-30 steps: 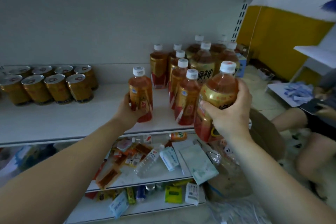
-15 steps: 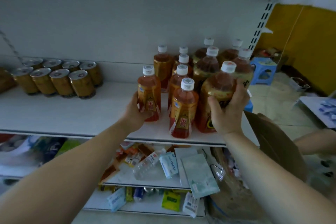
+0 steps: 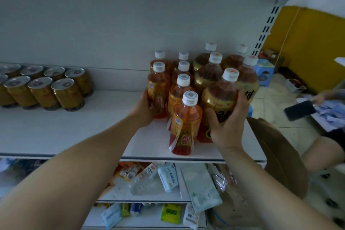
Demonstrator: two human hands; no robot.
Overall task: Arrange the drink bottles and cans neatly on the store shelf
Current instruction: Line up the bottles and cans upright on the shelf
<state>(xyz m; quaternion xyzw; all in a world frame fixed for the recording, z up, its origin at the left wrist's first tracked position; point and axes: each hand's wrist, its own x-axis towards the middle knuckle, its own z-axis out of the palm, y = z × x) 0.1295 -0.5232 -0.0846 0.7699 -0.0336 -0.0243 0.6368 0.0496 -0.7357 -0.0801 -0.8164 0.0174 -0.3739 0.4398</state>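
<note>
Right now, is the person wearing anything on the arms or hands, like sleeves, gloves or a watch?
No. Both forearms are bare as far as the picture shows; no sleeve reaches them. The left hand and right hand have no gloves, and no watch, bracelet or ring is visible.

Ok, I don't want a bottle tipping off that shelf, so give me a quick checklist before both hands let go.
1. Left hand wrapped on the slim orange tea bottle: ok.
2. Right hand wrapped on the fat gold-labelled tea bottle: ok.
3. Both bottles upright: ok.
4. Fat bottle's base flat on the white metal shelf: cannot tell, hand hides it.
5. Slim bottles in straight rows: not ok, the front slim bottle stands alone by the edge.
</note>
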